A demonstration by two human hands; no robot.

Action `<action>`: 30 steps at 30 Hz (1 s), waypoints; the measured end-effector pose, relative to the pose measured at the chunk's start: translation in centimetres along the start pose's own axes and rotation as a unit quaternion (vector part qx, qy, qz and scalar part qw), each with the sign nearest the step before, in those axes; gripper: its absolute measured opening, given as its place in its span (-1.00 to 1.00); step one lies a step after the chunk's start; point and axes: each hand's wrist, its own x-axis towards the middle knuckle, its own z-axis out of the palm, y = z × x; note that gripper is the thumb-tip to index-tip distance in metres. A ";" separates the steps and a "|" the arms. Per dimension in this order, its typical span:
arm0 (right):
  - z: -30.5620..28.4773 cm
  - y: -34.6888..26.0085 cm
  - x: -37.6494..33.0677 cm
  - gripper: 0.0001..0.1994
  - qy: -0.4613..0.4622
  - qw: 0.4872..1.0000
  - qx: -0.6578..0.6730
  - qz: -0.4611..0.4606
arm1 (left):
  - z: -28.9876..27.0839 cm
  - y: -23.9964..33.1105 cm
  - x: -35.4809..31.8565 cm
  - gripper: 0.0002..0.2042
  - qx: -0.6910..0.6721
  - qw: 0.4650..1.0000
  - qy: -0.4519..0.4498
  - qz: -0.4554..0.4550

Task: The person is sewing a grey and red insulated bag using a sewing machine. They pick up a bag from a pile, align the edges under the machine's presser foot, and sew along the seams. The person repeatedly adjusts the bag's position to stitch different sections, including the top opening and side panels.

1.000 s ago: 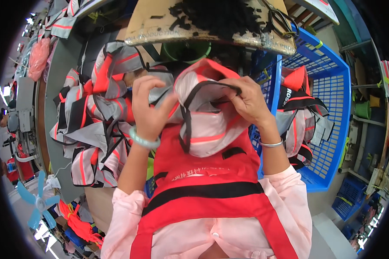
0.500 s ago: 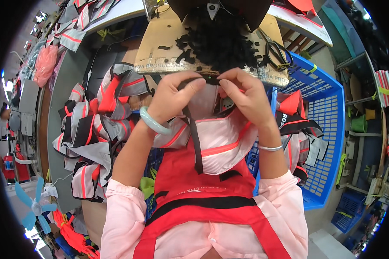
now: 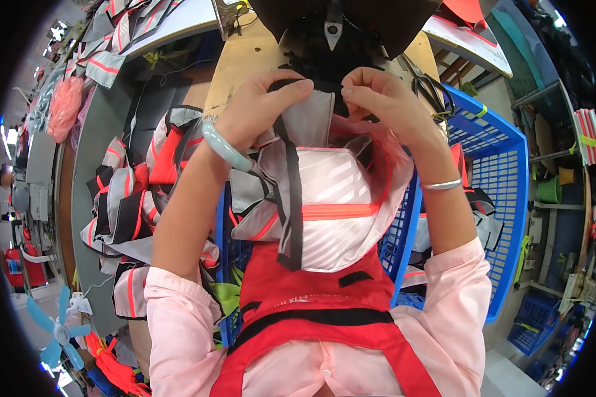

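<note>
Wooden worktop [image 3: 242,63] left of blue crate [image 3: 518,192]; likewise striped fabric piece [image 3: 338,177], pinched at black binding [image 3: 291,205] by left hand [image 3: 257,109]; right hand [image 3: 392,106] with fingertips bunched, grip unclear. Probably light, limp; best held along binding.

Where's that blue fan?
In the head view, the light-blue fan is at the lower left, beyond the person's left sleeve and just left of the orange-red cloth.

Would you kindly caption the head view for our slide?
Left hand and right hand at a coral-striped fabric piece, before a red apron.
</note>
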 end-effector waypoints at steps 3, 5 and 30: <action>-0.7 0.0 1.1 -0.85 -0.018 1.000 0.006 -0.009 | -0.2 1.3 0.7 -0.72 -0.011 1.000 -0.014 -0.018; -0.7 0.2 1.5 -0.86 -0.016 0.999 0.052 -0.003 | 0.1 2.3 0.8 -0.73 -0.026 0.999 -0.009 -0.022; 0.8 1.2 3.4 -0.79 0.034 0.955 0.294 0.015 | -0.8 1.7 3.9 -0.67 -0.149 0.988 -0.040 0.000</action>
